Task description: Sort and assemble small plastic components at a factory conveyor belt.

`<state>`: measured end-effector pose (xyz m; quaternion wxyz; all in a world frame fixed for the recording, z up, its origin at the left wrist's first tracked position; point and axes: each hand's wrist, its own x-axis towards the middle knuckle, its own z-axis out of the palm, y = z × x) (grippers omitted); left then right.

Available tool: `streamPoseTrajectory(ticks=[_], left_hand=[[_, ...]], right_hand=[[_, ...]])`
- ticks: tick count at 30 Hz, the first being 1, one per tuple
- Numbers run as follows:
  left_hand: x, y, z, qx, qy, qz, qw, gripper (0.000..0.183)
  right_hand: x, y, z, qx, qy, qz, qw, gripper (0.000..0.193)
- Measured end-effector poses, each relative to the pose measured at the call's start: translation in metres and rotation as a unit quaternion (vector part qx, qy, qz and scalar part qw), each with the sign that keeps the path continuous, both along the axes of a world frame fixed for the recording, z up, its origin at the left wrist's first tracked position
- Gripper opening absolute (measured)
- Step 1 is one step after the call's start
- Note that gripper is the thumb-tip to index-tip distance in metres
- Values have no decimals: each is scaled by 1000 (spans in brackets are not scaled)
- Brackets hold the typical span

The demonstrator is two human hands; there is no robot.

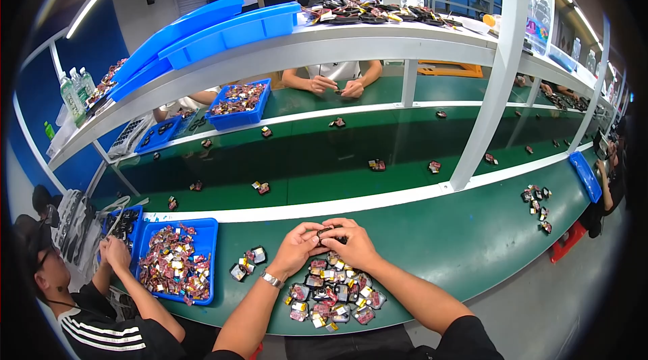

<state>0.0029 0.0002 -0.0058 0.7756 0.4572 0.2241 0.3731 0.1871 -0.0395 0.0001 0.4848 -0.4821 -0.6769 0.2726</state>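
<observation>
At the middle of the green bench, my left hand [298, 251] and my right hand [352, 245] meet around a small black plastic casing [331, 233]. Fingers of both hands are closed on its sides and partly cover it. A metal-banded watch [272, 280] is on my left wrist. Right below my hands, between my forearms, lies a pile of small black casings [335, 294] with reddish wires and white and yellow parts showing. A few more casings [248, 264] sit to the left of my left forearm.
A blue tray [214, 252] heaped with wired parts stands left, beside a co-worker [101, 313]. Beyond the white rail [283, 212], a green conveyor belt [317, 184] carries scattered pieces. A white post [489, 83] rises ahead right. Another cluster of casings [535, 208] lies far right.
</observation>
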Motion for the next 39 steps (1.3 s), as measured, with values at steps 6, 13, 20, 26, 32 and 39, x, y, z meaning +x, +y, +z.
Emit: streamPoseTrajectory(ticks=[6, 13, 20, 26, 32, 39], left_hand=[[0, -3, 2, 22, 4, 22, 1000, 22], [-1, -2, -1, 20, -23, 23, 999, 22], [1, -3, 3, -2, -19, 33, 999, 27], [-1, -4, 8, -20, 3, 37, 999, 28], [-2, -2, 2, -20, 12, 33, 999, 28], [-1, -5, 5, -7, 29, 36, 999, 25]], right_hand=[[-1, -3, 3, 37, -33, 10, 999, 17], [-2, -4, 10, 86, -69, 15, 994, 22], [-6, -5, 20, 163, -84, -46, 982, 21], [-6, -3, 18, 212, -133, -31, 968, 19], [-11, -5, 18, 219, -167, -58, 960, 21], [-16, -10, 20, 199, -181, -71, 960, 19]])
